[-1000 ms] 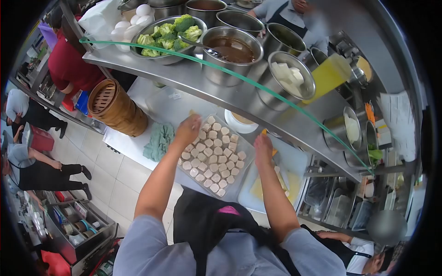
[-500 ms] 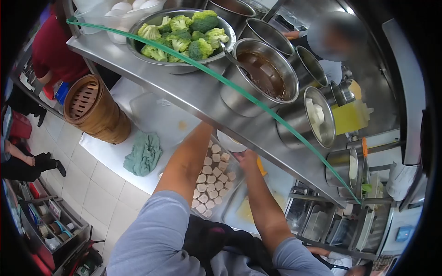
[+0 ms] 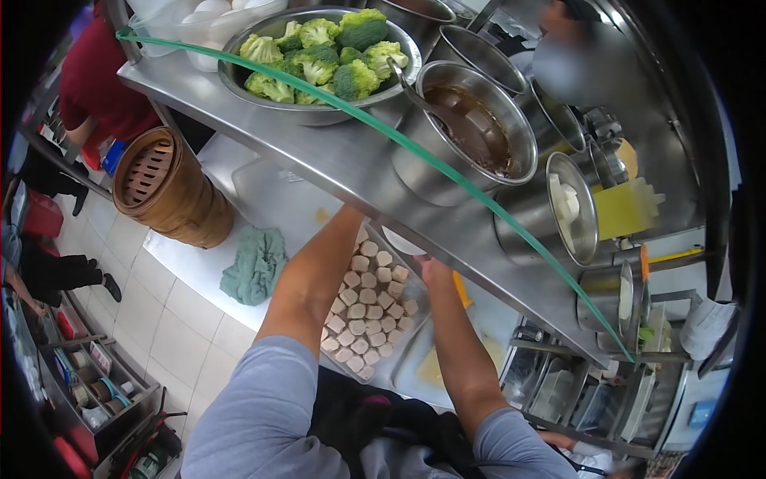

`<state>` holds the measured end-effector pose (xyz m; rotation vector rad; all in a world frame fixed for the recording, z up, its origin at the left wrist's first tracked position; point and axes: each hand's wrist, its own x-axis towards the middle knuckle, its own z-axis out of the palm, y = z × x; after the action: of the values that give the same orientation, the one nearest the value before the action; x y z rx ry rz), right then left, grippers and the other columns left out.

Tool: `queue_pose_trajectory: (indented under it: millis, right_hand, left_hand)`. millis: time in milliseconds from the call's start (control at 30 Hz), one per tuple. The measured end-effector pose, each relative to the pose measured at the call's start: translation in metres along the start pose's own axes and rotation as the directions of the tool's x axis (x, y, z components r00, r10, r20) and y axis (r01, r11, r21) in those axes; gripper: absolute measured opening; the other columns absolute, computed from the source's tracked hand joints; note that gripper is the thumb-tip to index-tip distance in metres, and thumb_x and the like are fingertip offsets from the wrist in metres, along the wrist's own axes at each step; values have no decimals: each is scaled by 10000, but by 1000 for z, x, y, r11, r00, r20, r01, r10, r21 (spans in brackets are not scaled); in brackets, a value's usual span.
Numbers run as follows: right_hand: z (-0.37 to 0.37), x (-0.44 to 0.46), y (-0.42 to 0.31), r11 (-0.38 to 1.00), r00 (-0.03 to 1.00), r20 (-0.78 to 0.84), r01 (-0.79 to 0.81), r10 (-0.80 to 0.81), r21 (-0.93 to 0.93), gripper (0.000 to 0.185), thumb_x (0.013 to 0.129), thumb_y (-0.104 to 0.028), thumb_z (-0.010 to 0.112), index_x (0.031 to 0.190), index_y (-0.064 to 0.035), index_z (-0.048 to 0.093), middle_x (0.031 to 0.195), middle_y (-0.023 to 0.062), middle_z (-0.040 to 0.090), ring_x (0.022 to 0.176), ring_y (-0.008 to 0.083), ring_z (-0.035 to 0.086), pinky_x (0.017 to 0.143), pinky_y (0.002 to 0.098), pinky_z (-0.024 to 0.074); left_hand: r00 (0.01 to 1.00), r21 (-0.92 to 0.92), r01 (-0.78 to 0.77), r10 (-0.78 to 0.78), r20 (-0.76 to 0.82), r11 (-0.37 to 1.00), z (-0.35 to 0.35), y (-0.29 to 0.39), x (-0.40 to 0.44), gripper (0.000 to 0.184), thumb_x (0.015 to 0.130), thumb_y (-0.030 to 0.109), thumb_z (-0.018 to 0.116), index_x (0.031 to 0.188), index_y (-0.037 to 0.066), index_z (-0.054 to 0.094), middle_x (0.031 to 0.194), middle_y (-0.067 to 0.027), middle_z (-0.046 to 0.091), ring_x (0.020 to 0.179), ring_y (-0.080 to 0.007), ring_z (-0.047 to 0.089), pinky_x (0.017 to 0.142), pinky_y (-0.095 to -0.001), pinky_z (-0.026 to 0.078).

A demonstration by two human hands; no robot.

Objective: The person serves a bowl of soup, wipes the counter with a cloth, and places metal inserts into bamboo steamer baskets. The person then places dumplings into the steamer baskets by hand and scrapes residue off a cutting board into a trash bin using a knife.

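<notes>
My left forearm reaches under the steel shelf, and the shelf hides that hand. My right hand (image 3: 433, 271) is at the shelf's lower edge, closed at the rim of a white bowl (image 3: 404, 241); most of its fingers and the far side of the bowl are hidden. Between my forearms lies a clear tray (image 3: 375, 372) with rows of small pale, block-shaped pieces (image 3: 369, 311). To the right of it is a white cutting board (image 3: 415, 369) with a flat yellowish piece on it. A yellow-orange handle (image 3: 462, 289) shows just beside my right wrist.
The steel shelf (image 3: 311, 172) overhangs the worktop, carrying a broccoli bowl (image 3: 233, 78), a pot of brown sauce (image 3: 427, 152) and other pots. Bamboo steamers (image 3: 187, 203) and a green cloth (image 3: 254, 267) are at left. Other people stand at left and beyond the shelf.
The view has shifted slightly, so the shelf pots appear further right. Less of the white bowl shows beneath the shelf edge, and more of the tray is visible. My right hand stays at the bowl.
</notes>
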<state>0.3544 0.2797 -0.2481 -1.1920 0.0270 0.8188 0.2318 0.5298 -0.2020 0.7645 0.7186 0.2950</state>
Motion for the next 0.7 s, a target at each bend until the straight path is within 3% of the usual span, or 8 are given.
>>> queue_pose_trajectory:
  millis: [167, 267, 333, 433, 500, 567, 633, 700]
  right_hand:
    - [-11, 23, 4, 998, 979, 196, 49, -57, 44, 467, 1051, -387, 461, 1484, -225, 401, 1543, 50, 424, 1388, 280, 434, 1049, 629, 412]
    - [34, -19, -27, 996, 980, 186, 58, -70, 67, 468, 1053, -369, 462, 1489, -215, 390, 1535, 62, 424, 1374, 270, 446, 1053, 610, 425]
    - [81, -66, -55, 994, 997, 6, -83, 83, -66, 467, 1065, -374, 439, 1491, -188, 382, 1528, 83, 422, 1373, 272, 445, 1049, 613, 435]
    - [88, -74, -51, 990, 997, -32, -68, 64, -124, 463, 1073, -370, 433, 1480, -155, 385, 1536, 90, 404, 1386, 295, 430, 1040, 653, 427]
    - [96, -87, -51, 981, 996, 6, -91, 94, -170, 487, 1074, -365, 437, 1506, -155, 357, 1550, 89, 387, 1394, 309, 418, 1034, 676, 416]
    - [105, -106, -53, 970, 991, 47, -114, 127, -216, 513, 1076, -360, 440, 1532, -154, 328, 1564, 88, 370, 1402, 323, 407, 1027, 700, 404]
    - [124, -142, -65, 958, 979, 113, -138, 171, -253, 510, 1062, -323, 474, 1533, -152, 379, 1528, 98, 441, 1390, 309, 454, 1046, 600, 435]
    - [134, -168, -64, 955, 970, 165, -132, 180, -265, 527, 1065, -319, 467, 1552, -151, 354, 1523, 98, 448, 1371, 305, 474, 1037, 586, 446]
  left_hand:
    - [999, -22, -51, 51, 13, 998, 0, 25, -15, 369, 972, 283, 582, 1260, 56, 626, 1232, -187, 650, 1161, -342, 625, 916, -544, 521]
    - [996, -19, -93, 93, 5, 995, 0, 34, -32, 374, 971, 285, 584, 1268, 61, 624, 1245, -180, 647, 1167, -342, 622, 916, -556, 520]
    - [994, 6, -110, 110, -14, 994, -1, 40, -51, 377, 971, 286, 585, 1273, 64, 623, 1254, -175, 644, 1171, -342, 620, 916, -564, 519]
    - [992, 112, -86, 95, -80, 990, 6, 55, -105, 407, 971, 295, 593, 1316, 79, 587, 1294, -167, 619, 1205, -345, 591, 935, -592, 498]
    - [986, 231, -37, 73, -148, 972, 14, 67, -144, 514, 973, 321, 611, 1427, 116, 485, 1390, -157, 548, 1295, -355, 509, 990, -651, 438]
    - [972, 262, -43, 101, -213, 964, 4, 64, -167, 429, 988, 320, 611, 1375, 135, 589, 1363, -113, 594, 1180, -309, 613, 932, -600, 506]
    - [977, 193, -81, 116, -180, 978, -2, 59, -206, 428, 1029, 326, 549, 1434, 190, 536, 1384, -60, 550, 1259, -295, 507, 987, -641, 435]
    - [966, 187, -100, 141, -217, 977, -8, 54, -242, 437, 1040, 338, 530, 1460, 220, 522, 1397, -46, 543, 1264, -282, 493, 996, -645, 422]
